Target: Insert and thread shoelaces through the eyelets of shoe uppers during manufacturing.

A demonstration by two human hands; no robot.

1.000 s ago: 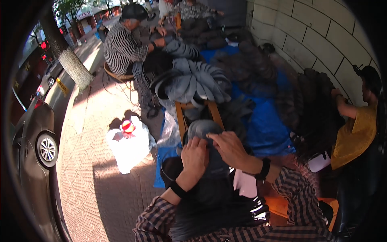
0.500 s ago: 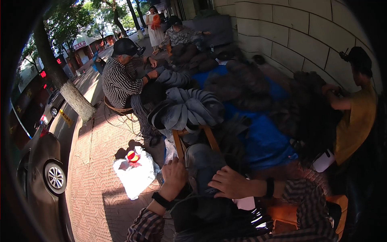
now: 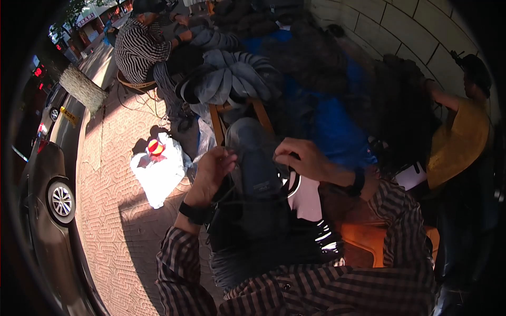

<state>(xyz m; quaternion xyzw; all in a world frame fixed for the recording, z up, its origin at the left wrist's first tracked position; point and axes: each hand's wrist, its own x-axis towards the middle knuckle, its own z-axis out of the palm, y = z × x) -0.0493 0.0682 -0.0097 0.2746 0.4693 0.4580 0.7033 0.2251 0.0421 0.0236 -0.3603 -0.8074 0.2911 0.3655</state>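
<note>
**Grey shoe upper worked over the lap**

Grey shoe upper (image 3: 253,168) propped on the lap, long axis running near to far, far end pointing toward the wooden frame (image 3: 240,118). Left hand (image 3: 211,171) pinching its left edge; right hand (image 3: 303,158) pinching the right edge, fingers curled. Best held taut between both grips, pull kept even. White bag (image 3: 158,171) lying on the paving, leftward.

People besides the wearer: two, a striped-shirt person (image 3: 138,47) and a yellow-shirt person (image 3: 457,142)
Hands at work: two
White bags: one (image 3: 158,171)
Cars: two (image 3: 47,210)
Tree trunks: one (image 3: 81,89)
</note>
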